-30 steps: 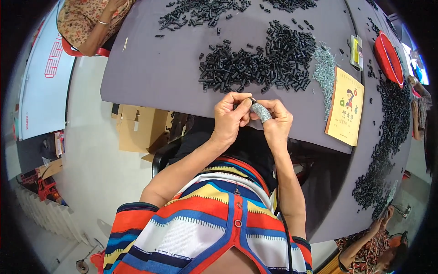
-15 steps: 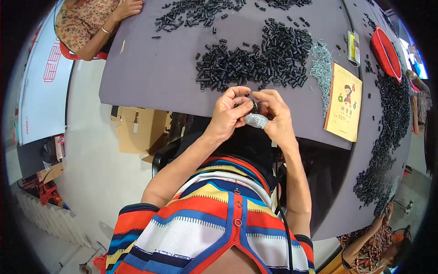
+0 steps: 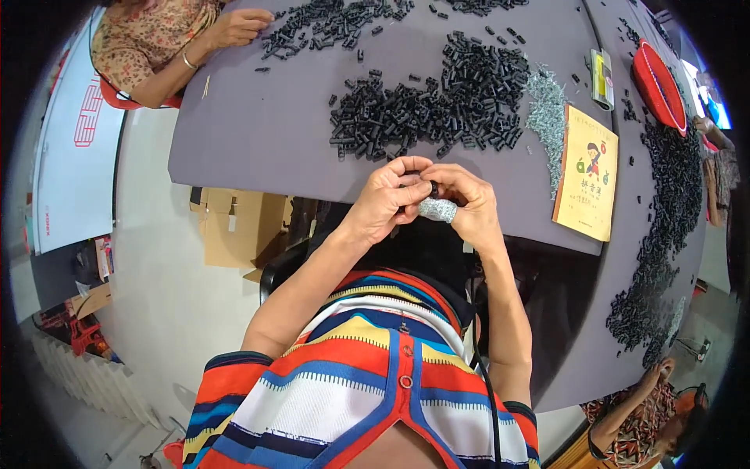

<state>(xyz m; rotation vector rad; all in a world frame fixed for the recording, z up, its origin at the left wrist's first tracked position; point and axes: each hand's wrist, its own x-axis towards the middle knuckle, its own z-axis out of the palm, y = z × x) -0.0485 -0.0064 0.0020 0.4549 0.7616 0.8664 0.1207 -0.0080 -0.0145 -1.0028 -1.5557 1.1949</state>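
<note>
My left hand [image 3: 388, 202] and my right hand [image 3: 474, 205] meet just off the table's near edge, fingertips pinched together. Between them shows a small black plastic piece [image 3: 434, 188], mostly covered by fingers. A crinkled silvery-grey wrapping [image 3: 437, 209] sits around the right thumb area; whether it is tape or something held I cannot tell. Just beyond my hands lies a big heap of short black tubular plastic parts [image 3: 426, 117]. To its right is a strip of tiny clear pieces [image 3: 547, 113].
A yellow notebook [image 3: 587, 184] lies right, below a flat yellow-and-clear case [image 3: 601, 80]. Farther right are a red basket [image 3: 645, 82] and a long black heap [image 3: 664, 211]. A co-worker's hand [image 3: 238, 29] is at upper left; another person [image 3: 637, 406] sits lower right. Cardboard [image 3: 242, 227] stands below the table.
My fingers have drawn closer together around the black piece, my hands dipping slightly. The upper-left co-worker's hand has reached rightward to the far black parts.
</note>
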